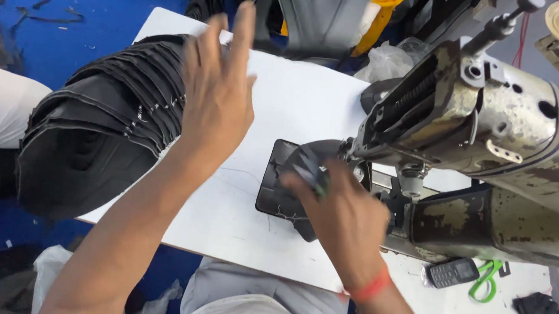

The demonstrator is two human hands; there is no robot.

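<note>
Two hands work: right grip (336, 208) pinching a black piece (285, 182) beneath it, left grip (216, 93) spread above stacked pieces (101, 126).

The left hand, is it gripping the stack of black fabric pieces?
No, the left hand hovers spread open above the stack of black fabric pieces.

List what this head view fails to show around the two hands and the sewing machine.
- Needle area: hidden in the head view behind the right hand and the dark fabric piece.
- Sewing machine: cut off by the right edge.
- Left hand: motion-blurred, so contact with the stack of dark pieces is unclear.
- Small phone: keys too small to make out.
- Green scissors: blades hidden under the machine.
</note>
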